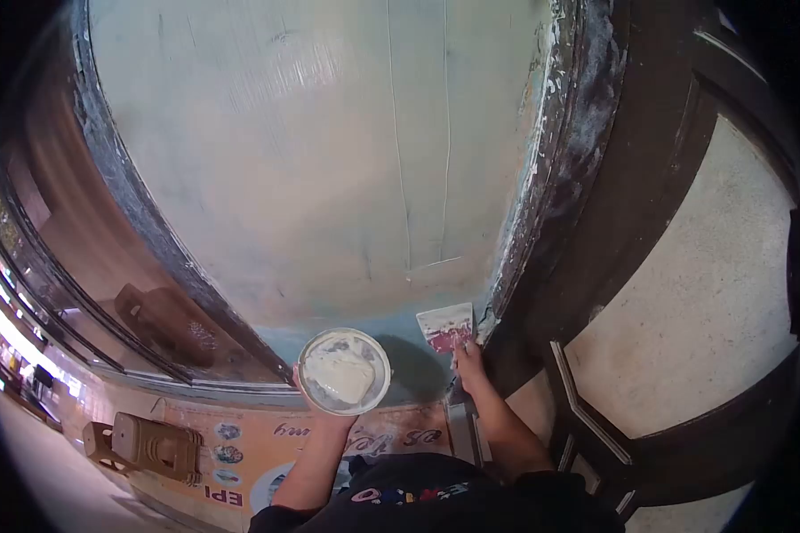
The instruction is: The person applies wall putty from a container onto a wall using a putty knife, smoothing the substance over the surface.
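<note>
My left hand (pixel 318 416) holds a round container (pixel 386 373) from below and its left side. White paste (pixel 340 375) lies inside it. To the right, my right hand (pixel 468 357) is closed on a wide putty knife (pixel 446 325), whose blade is smeared with white and reddish material. The blade is at the lower right part of the pale wall panel (pixel 311 178), near the frame's edge; whether it touches the surface I cannot tell. Thin vertical lines run down the panel.
Worn dark frames with flaking paint (pixel 542 169) border the panel. Brown stacked chairs (pixel 156 446) stand at the lower left beside a printed orange banner (pixel 258 444). Dark wooden framing with pale panels (pixel 693 284) rises on the right. A window with bars is at the far left.
</note>
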The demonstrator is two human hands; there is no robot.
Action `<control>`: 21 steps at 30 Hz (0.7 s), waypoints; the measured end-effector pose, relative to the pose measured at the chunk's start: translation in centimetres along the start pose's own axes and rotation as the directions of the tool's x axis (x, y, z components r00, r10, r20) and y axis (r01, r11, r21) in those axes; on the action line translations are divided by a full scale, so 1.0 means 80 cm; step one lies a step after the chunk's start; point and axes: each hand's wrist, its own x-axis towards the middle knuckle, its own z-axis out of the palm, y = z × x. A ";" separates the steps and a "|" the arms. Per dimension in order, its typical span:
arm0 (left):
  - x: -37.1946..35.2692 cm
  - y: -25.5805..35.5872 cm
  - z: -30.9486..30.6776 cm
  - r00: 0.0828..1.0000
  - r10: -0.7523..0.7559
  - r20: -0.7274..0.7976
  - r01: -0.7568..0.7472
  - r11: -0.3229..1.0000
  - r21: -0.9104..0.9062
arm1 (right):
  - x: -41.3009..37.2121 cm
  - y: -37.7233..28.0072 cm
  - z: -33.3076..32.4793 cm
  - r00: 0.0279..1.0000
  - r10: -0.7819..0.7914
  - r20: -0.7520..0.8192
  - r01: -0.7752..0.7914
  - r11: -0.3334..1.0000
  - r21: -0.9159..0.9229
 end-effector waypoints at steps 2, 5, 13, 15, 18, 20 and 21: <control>-0.001 0.002 -0.006 1.000 -0.006 0.018 0.006 1.000 -0.002 | -0.019 -0.026 0.006 0.998 0.038 0.057 -0.041 0.998 0.053; -0.004 -0.001 -0.001 0.999 -0.040 0.023 0.040 0.999 0.005 | -0.013 -0.086 0.029 0.974 -0.182 0.136 0.171 0.981 0.088; -0.011 -0.010 0.000 0.995 -0.097 -0.002 0.097 0.993 0.068 | 0.024 -0.057 0.044 0.992 -0.123 -0.036 0.119 0.988 -0.100; -0.016 -0.008 -0.003 0.995 -0.095 -0.004 0.095 0.995 0.005 | -0.008 -0.017 0.029 1.000 -0.004 -0.007 0.004 0.999 -0.041; -0.019 -0.002 -0.010 0.998 -0.065 -0.005 0.065 0.995 0.074 | -0.032 -0.010 0.025 0.997 0.038 0.072 -0.041 0.998 0.041; -0.020 0.001 -0.013 0.998 -0.062 -0.014 0.063 0.997 0.048 | -0.030 -0.020 0.026 0.987 -0.059 0.150 0.060 0.998 0.000; -0.020 0.000 -0.014 0.998 -0.062 -0.022 0.063 0.997 0.047 | -0.021 -0.038 0.035 0.987 -0.051 0.150 0.052 0.999 -0.002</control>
